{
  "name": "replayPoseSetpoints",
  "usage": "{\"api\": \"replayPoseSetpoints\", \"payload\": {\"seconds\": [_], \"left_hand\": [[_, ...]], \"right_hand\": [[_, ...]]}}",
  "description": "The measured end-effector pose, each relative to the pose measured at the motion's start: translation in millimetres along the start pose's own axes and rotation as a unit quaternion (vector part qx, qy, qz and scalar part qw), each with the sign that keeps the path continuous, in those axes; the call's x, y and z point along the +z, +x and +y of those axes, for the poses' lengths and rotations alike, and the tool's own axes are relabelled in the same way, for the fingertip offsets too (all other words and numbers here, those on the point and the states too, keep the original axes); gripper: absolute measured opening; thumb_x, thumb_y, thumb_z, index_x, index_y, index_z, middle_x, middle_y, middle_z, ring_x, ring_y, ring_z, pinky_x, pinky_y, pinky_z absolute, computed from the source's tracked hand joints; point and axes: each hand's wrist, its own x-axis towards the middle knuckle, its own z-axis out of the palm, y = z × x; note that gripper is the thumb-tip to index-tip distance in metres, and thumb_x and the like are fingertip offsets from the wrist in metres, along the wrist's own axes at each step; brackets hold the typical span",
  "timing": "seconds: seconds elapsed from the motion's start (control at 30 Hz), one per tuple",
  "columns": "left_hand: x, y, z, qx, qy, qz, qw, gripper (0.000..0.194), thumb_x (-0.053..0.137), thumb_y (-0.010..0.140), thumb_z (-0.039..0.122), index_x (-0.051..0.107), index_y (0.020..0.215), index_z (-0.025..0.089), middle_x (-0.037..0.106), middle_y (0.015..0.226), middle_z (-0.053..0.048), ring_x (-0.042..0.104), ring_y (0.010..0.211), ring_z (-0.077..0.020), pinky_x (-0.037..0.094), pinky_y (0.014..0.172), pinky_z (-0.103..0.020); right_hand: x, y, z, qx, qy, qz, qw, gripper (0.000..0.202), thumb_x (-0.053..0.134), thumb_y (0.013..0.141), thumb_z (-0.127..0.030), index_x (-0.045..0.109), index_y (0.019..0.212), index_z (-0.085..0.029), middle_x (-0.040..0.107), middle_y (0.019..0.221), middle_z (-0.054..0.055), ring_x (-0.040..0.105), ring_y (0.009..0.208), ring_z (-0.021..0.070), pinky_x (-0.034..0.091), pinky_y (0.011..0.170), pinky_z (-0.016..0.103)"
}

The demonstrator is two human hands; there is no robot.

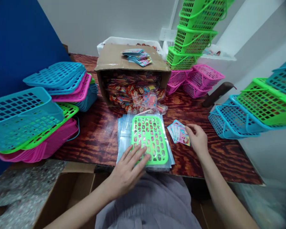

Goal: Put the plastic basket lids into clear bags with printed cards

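A bright green plastic basket (pixel 161 139), its slotted face up, lies on a stack of clear plastic bags (pixel 122 140) at the table's front edge. My left hand (pixel 131 167) rests on the basket's lower left part, fingers stretched out and lying flat. To the right, small pink and blue printed cards (pixel 177 132) are fanned out on the table. With thumb and fingers together, my right hand (pixel 197 138) pinches the right edge of the outermost card; the fingertips are partly hidden.
Behind the basket, an open cardboard box (pixel 133 60) holds many small wrapped packets (pixel 138 92), with more cards (pixel 138 57) on top. Nested blue, pink and green baskets (pixel 57 76) stand left. Green baskets (pixel 193 38) tower at the back right; blue baskets (pixel 233 116) sit at the right.
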Motion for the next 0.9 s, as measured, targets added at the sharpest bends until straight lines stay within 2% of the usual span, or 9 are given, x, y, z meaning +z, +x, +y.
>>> {"api": "replayPoseSetpoints", "payload": {"seconds": [0.07, 0.17, 0.23, 0.3, 0.4, 0.53, 0.6, 0.77, 0.9], "left_hand": [[8.2, -8, -2, -0.056, 0.003, 0.038, 0.998, 0.065, 0.058, 0.093, 0.017, 0.031, 0.152, 0.017, 0.038, 0.155, -0.017, 0.025, 0.149, -0.0316, 0.029, 0.120, -0.054], [20.7, -20, -3, -0.177, -0.015, 0.063, 0.982, 0.074, 0.059, 0.094, 0.026, 0.020, 0.156, 0.015, 0.027, 0.159, -0.021, 0.026, 0.148, -0.0338, 0.037, 0.115, -0.054], [28.3, -23, -1, -0.207, -0.019, 0.074, 0.975, 0.084, 0.062, 0.093, 0.036, 0.012, 0.158, 0.015, 0.018, 0.162, -0.024, 0.023, 0.149, -0.0365, 0.038, 0.114, -0.056], [33.7, -18, 3, -0.186, -0.010, 0.095, 0.978, 0.093, 0.066, 0.089, 0.043, 0.009, 0.158, 0.018, 0.011, 0.164, -0.023, 0.017, 0.150, -0.0399, 0.034, 0.115, -0.060], [36.0, -1, 7, -0.143, 0.029, 0.112, 0.983, 0.091, 0.069, 0.086, 0.046, 0.017, 0.157, 0.023, 0.011, 0.165, -0.018, 0.011, 0.151, -0.0432, 0.025, 0.116, -0.066], [36.5, 17, 5, -0.103, 0.056, 0.063, 0.991, 0.071, 0.068, 0.087, 0.038, 0.039, 0.149, 0.020, 0.040, 0.156, -0.015, 0.025, 0.148, -0.0403, 0.026, 0.117, -0.065], [40.1, 19, 4, -0.103, 0.058, 0.072, 0.990, 0.063, 0.067, 0.088, 0.033, 0.045, 0.145, 0.017, 0.048, 0.151, -0.014, 0.030, 0.146, -0.0385, 0.031, 0.117, -0.061], [58.3, 22, 6, -0.133, 0.052, 0.145, 0.979, 0.052, 0.062, 0.090, 0.023, 0.049, 0.141, 0.018, 0.055, 0.145, -0.012, 0.033, 0.146, -0.0350, 0.038, 0.114, -0.060], [67.6, 27, 10, -0.143, 0.046, 0.174, 0.973, 0.052, 0.057, 0.091, 0.017, 0.048, 0.142, 0.021, 0.058, 0.141, -0.011, 0.036, 0.144, -0.0341, 0.039, 0.112, -0.062]], "right_hand": [[-2, -47, -18, -0.060, 0.011, -0.044, 0.997, 0.037, 0.061, 0.083, -0.051, 0.066, 0.104, -0.021, 0.064, 0.107, 0.009, 0.058, 0.104, 0.0272, 0.043, 0.097, 0.042], [7, -120, -32, -0.129, -0.012, -0.120, 0.984, 0.055, 0.071, 0.082, -0.051, 0.055, 0.125, -0.021, 0.060, 0.113, 0.009, 0.058, 0.105, 0.0263, 0.046, 0.092, 0.039], [17, -155, -31, -0.111, -0.052, -0.118, 0.986, 0.066, 0.069, 0.086, -0.049, 0.044, 0.139, -0.019, 0.060, 0.110, 0.010, 0.060, 0.099, 0.0259, 0.049, 0.087, 0.039], [28, -173, -26, -0.102, -0.066, -0.081, 0.989, 0.053, 0.056, 0.096, -0.040, 0.042, 0.142, -0.017, 0.063, 0.101, 0.008, 0.063, 0.089, 0.0238, 0.051, 0.081, 0.038], [42, -176, -23, -0.141, -0.059, -0.025, 0.988, 0.038, 0.044, 0.101, -0.026, 0.047, 0.137, -0.017, 0.068, 0.104, 0.010, 0.067, 0.090, 0.0223, 0.053, 0.080, 0.036], [47, -173, -29, -0.189, -0.059, 0.011, 0.980, 0.039, 0.045, 0.100, -0.019, 0.047, 0.139, -0.018, 0.069, 0.118, 0.011, 0.069, 0.098, 0.0222, 0.054, 0.084, 0.035], [45, -174, -30, -0.194, -0.054, 0.020, 0.979, 0.040, 0.046, 0.100, -0.020, 0.048, 0.139, -0.018, 0.069, 0.118, 0.011, 0.070, 0.098, 0.0229, 0.054, 0.083, 0.035], [44, -177, -28, -0.148, -0.040, -0.004, 0.988, 0.041, 0.045, 0.100, -0.023, 0.047, 0.140, -0.020, 0.070, 0.108, 0.012, 0.069, 0.094, 0.0255, 0.054, 0.082, 0.040], [47, -172, -24, -0.124, -0.047, -0.031, 0.991, 0.040, 0.041, 0.101, -0.028, 0.047, 0.140, -0.020, 0.068, 0.113, 0.015, 0.067, 0.099, 0.0287, 0.053, 0.086, 0.046]]}}
